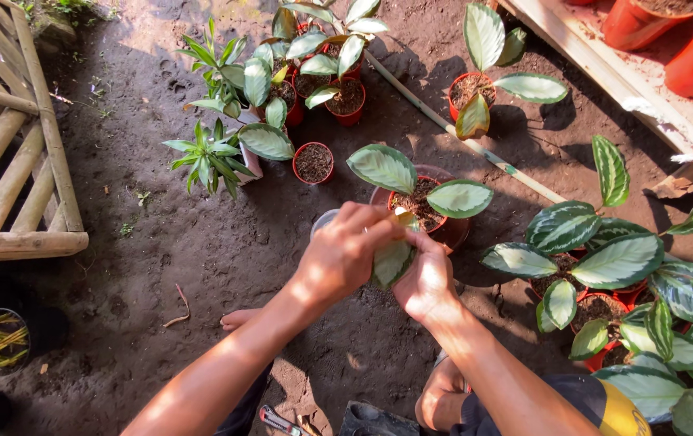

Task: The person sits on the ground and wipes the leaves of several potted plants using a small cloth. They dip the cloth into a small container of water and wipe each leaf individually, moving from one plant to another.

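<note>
Your left hand (346,250) and right hand (425,282) close around a striped leaf (391,262); press gently beside the red pot (443,230).

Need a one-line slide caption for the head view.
Two bare hands, left hand and right hand, hold a striped leaf beside a red pot on bare soil.

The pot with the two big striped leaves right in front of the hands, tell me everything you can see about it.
The pot is round, reddish-brown and looks like plastic. It stands upright on the bare dirt ground, filled with dark, crumbly soil. Two broad oval leaves, pale green with darker striping, spread out over its rim, one to each side. The left hand and right hand work at its near edge, closed around a third leaf, hiding part of the rim.
</note>
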